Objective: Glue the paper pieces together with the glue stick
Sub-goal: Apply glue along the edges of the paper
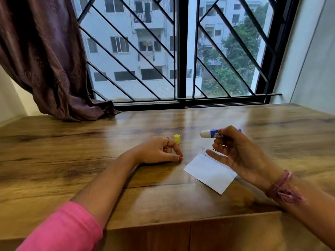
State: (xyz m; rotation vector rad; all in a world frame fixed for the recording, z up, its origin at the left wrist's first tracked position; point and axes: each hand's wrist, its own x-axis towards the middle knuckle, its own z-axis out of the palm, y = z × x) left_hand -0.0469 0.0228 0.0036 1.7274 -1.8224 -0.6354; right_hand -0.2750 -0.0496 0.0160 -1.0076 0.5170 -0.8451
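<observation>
A white paper piece (210,172) lies flat on the wooden table (90,160), right of centre. Above its far end my right hand (237,154) holds an uncapped blue and white glue stick (211,133) sideways, white tip pointing left, off the paper. The stick's yellow cap (177,138) stands on the table to the left. My left hand (161,151) rests on the table just left of the paper with fingers curled loosely, holding nothing. Whether a second paper piece lies under my right hand is hidden.
A window with black diagonal bars (181,51) runs along the table's far edge. A purple curtain (45,60) hangs at the far left and drapes onto the table. A white wall (311,60) closes off the right side. The table's front edge is near my arms.
</observation>
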